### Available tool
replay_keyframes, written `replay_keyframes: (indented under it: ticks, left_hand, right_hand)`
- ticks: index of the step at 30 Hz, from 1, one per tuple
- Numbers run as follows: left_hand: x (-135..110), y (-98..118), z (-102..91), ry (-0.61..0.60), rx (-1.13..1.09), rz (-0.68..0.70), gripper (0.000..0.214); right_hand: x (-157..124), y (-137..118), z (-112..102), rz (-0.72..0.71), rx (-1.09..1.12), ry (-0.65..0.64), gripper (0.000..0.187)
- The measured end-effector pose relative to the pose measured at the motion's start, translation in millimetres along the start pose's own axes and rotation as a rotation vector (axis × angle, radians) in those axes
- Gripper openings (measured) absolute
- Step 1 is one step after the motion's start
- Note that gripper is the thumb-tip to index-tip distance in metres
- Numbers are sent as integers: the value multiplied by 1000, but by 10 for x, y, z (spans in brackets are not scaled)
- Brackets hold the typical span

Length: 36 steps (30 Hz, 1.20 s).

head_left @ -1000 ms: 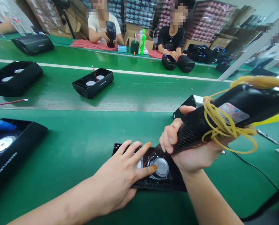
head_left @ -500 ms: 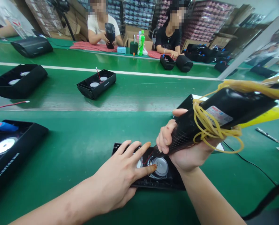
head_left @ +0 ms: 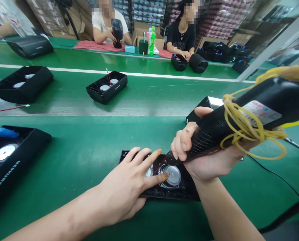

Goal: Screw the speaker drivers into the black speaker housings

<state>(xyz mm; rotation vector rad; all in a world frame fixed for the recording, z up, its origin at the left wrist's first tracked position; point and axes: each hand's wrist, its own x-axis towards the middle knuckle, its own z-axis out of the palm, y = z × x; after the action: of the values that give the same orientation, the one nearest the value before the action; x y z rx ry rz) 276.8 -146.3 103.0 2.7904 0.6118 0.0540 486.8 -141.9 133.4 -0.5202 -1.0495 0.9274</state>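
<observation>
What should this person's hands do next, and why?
Perhaps press the black tool gently down: the right hand grips it with its nose at the edge of the silver speaker, and the left hand lies across the black panel, seemingly steadying it. The tip's contact is hidden.

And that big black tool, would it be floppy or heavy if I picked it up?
The black tool would likely feel stiff: its body runs straight beyond the right hand. It may be rather heavy, since it looks long and thick. The yellow bands around it would probably flop about, because they hang in loose loops.
</observation>
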Motion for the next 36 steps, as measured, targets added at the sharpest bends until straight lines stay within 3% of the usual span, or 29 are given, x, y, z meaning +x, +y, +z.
replay_keyframes:
  ticks: [8, 13, 20, 36]
  left_hand:
    - [26, 12, -34, -2, 3, 8, 87]
    - [50, 30, -88, -46, -9, 3, 85]
    - [44, 31, -75, -20, -10, 8, 83]
    - [30, 29, -86, -24, 0, 7, 85]
  right_hand:
    - [9, 16, -39, 7, -29, -15, 70]
    - [37, 19, -58, -13, -42, -28, 65]
    - [18, -22, 21, 73, -5, 37, 69]
    - [25, 6, 17, 50, 10, -1, 66]
